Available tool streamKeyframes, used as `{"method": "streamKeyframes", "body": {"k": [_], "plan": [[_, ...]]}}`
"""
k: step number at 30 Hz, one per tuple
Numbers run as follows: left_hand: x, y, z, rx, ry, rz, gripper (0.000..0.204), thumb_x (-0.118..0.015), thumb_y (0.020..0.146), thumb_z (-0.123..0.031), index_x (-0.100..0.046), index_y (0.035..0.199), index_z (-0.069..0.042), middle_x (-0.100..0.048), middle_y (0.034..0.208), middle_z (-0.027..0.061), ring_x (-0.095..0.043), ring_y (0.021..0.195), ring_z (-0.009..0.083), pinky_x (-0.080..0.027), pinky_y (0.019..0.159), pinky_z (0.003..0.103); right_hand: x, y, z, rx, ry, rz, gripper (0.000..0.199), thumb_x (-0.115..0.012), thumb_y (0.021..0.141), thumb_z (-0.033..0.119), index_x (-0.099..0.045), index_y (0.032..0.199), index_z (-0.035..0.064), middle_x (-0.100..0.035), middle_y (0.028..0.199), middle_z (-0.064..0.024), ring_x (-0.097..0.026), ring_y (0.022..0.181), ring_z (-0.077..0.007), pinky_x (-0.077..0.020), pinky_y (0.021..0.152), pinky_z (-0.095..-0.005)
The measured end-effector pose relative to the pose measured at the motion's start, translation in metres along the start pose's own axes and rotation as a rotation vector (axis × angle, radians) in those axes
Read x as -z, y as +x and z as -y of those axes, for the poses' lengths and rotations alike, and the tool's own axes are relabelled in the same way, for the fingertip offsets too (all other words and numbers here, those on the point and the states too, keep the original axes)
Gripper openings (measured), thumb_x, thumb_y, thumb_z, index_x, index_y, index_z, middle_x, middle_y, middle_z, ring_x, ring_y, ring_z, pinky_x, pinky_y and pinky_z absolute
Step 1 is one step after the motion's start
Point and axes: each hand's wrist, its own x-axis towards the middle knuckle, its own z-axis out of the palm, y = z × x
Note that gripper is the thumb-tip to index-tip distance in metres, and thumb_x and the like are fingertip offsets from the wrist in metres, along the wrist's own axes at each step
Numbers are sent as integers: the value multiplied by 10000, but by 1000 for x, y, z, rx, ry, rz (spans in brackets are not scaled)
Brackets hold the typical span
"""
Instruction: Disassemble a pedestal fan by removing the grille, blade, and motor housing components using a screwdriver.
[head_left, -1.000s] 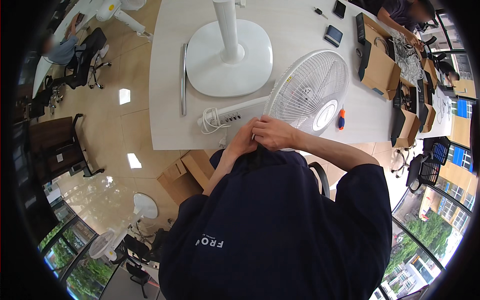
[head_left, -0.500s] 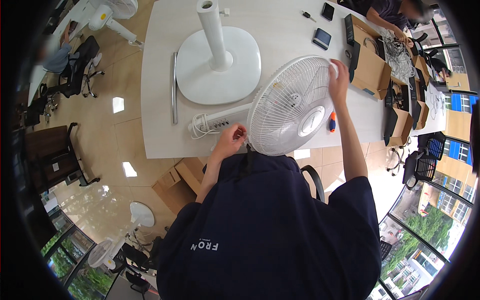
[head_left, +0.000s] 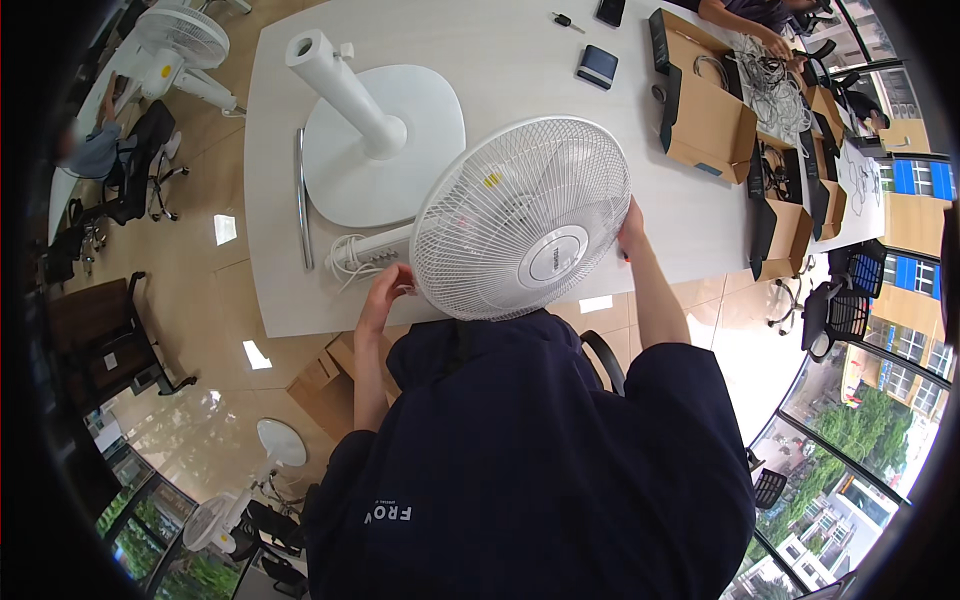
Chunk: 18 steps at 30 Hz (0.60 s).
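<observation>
A white fan head with a round wire guard stands tilted at the table's near edge, against my front. My right hand holds the guard's right rim, its fingertips partly hidden behind the wires. At the lower left rim, my left hand has its fingers curled together; whatever they pinch is too small to make out. The fan's white control column, with a bundled white cord, lies on the table beyond my left hand. Farther back is a white fan base with a short upright tube.
A metal tube lies left of the base. Toward the back are a dark wallet-like item, a key and a phone. Open cardboard boxes and tangled cables occupy the right, near another person's arm.
The fan head has turned to face me more. My right hand has slid down from the upper rim to the right side. The view has shifted, and the screwdriver is now mostly hidden.
</observation>
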Motion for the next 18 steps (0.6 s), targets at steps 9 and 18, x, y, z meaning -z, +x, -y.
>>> {"method": "streamKeyframes", "body": {"k": [9, 18], "plan": [[-106, -1, -57, -332, 720, -603, 631, -820, 787, -374, -509, 1173, 18, -574, 1133, 145, -584, 1014, 232, -485, 867, 365, -13, -17, -6, 145, 173, -71, 508, -505, 995, 367, -622, 1158, -100, -679, 1082, -147, -654, 960, -240, -528, 815, -357], [-110, -9, -53, -272, 745, -666, 779, -902, 673, -439, -512, 1170, 17, -553, 1131, 141, -586, 1057, 253, -519, 861, 393, -25, -32, 8, 130, 125, -165, 488, -557, 979, 318, -606, 1139, -140, -670, 1060, -168, -657, 927, -238, -547, 765, -357]]}}
